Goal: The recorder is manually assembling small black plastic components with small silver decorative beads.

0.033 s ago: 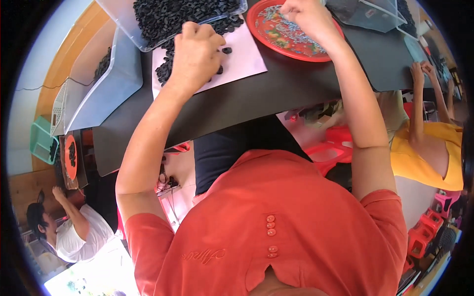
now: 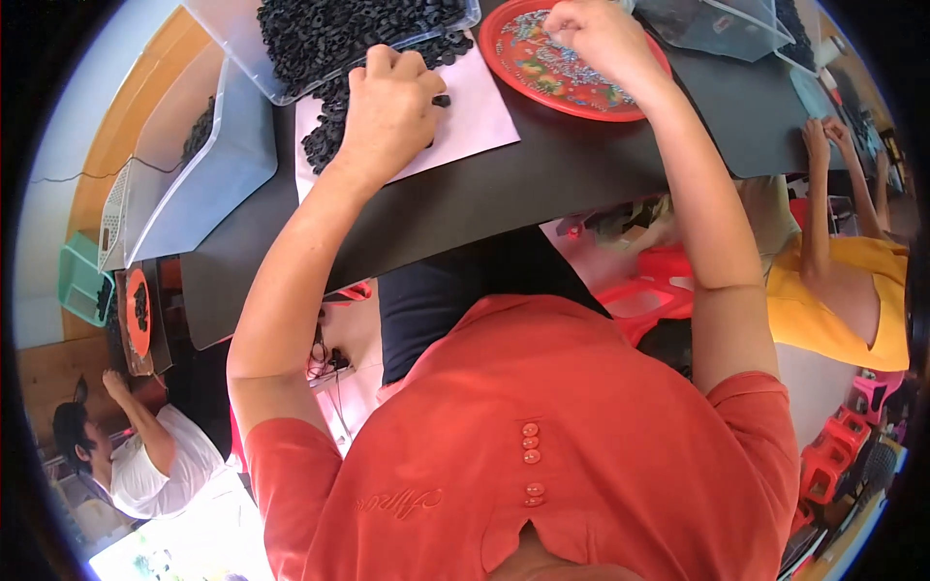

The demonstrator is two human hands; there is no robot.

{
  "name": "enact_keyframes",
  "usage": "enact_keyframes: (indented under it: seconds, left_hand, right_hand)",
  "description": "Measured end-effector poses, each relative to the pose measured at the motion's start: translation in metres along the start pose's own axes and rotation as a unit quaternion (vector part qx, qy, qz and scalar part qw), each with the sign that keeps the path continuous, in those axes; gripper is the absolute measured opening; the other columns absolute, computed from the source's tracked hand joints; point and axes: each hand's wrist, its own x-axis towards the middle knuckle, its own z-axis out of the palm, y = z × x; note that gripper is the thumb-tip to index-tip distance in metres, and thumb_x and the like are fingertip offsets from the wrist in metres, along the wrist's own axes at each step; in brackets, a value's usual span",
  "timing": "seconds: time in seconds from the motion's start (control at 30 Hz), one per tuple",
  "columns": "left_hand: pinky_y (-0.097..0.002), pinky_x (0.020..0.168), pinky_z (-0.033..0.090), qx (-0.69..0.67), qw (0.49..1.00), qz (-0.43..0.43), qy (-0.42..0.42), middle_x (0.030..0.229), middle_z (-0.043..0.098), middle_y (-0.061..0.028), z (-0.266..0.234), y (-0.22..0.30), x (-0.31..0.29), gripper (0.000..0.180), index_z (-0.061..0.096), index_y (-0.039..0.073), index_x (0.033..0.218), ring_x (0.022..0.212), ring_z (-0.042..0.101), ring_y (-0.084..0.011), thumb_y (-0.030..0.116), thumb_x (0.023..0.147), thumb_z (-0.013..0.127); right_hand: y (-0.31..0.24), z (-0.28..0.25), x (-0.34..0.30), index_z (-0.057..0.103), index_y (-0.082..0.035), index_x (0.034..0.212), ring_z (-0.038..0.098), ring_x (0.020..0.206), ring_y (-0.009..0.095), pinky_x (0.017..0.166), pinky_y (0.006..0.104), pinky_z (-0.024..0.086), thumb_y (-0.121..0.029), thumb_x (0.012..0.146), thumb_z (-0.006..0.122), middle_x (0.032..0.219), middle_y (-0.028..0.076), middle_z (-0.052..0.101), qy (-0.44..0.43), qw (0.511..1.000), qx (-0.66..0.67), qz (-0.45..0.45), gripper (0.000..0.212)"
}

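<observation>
My left hand point(image 2: 392, 114) is over a sheet of pale paper point(image 2: 487, 118), its fingers curled down. A small black ring-like part point(image 2: 442, 101) shows between its thumb and index finger. Loose black parts point(image 2: 325, 136) of the same kind lie heaped on the paper beside the hand. My right hand point(image 2: 603, 37) hovers over a round red tray point(image 2: 620, 114) with a fruit pattern, its fingers pinched together. Many tiny silvery pieces point(image 2: 572, 68) are scattered across the tray. Whatever the right fingertips hold is too small to make out.
A clear plastic bin point(image 2: 281, 97) full of black parts stands behind the paper. Another translucent bin point(image 2: 218, 160) is at the left, and more bins point(image 2: 712, 29) are at the far right. The dark table point(image 2: 455, 198) ends near my body. Co-workers sit at left and right.
My left hand has moved slightly right, and its fingertips now meet the black part that lay just apart from them. The right hand stays pinched over the tray.
</observation>
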Motion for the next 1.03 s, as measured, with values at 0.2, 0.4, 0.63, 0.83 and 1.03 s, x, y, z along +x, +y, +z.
enact_keyframes:
  seconds: [0.2,0.4,0.63,0.83,1.03]
  left_hand:
    - [-0.0449,0.083,0.039,0.095,0.99,-0.053,-0.094,0.092,0.06,-0.0017,0.014,0.008,0.011,0.018,0.071,0.011,0.087,0.1,0.05,-0.0265,0.02,0.071,0.072]
    - [-0.0444,0.082,0.039,0.078,0.99,-0.061,-0.103,0.092,0.06,-0.0029,0.021,0.008,0.014,0.017,0.07,0.009,0.086,0.1,0.05,-0.027,0.02,0.072,0.072]
    - [-0.0455,0.079,0.04,0.013,0.996,-0.045,-0.074,0.091,0.062,-0.0075,0.023,0.006,0.016,0.014,0.067,0.006,0.079,0.098,0.052,-0.0281,0.017,0.07,0.069]
    - [-0.041,0.079,0.041,-0.065,0.993,-0.06,-0.072,0.081,0.061,-0.0057,0.027,0.003,0.017,0.015,0.062,0.006,0.076,0.09,0.054,-0.0269,0.016,0.068,0.07]
    - [-0.0432,0.082,0.041,-0.189,0.972,-0.106,-0.086,0.083,0.064,-0.0064,0.021,0.005,0.017,0.01,0.063,0.008,0.072,0.095,0.055,-0.0257,0.014,0.066,0.067]
  right_hand:
    - [-0.032,-0.011,0.005,0.064,-0.005,0.07,0.062,0.073,0.037,0.068,0.0461,0.049,-0.012,0.076,0.056,0.076,0.017,0.063,-0.183,0.962,-0.203,0.017,0.012]
    - [0.017,0.01,-0.016,0.064,-0.008,0.083,0.056,0.093,0.027,0.077,0.0408,0.042,-0.013,0.076,0.068,0.086,0.005,0.056,-0.225,0.949,-0.22,0.011,0.009]
    - [0.016,0.011,-0.021,0.059,-0.006,0.079,0.057,0.09,0.026,0.074,0.0409,0.041,-0.01,0.077,0.067,0.084,0.006,0.055,-0.184,0.959,-0.214,-0.012,0.009]
    - [0.018,0.009,-0.017,0.059,-0.006,0.083,0.056,0.094,0.028,0.08,0.0428,0.04,-0.01,0.079,0.066,0.091,0.007,0.057,-0.169,0.967,-0.193,0.009,0.009]
    - [-0.02,0.005,-0.01,0.06,-0.002,0.078,0.063,0.085,0.031,0.074,0.0409,0.046,-0.019,0.076,0.065,0.084,0.016,0.065,-0.017,0.998,0.054,0.02,0.017]
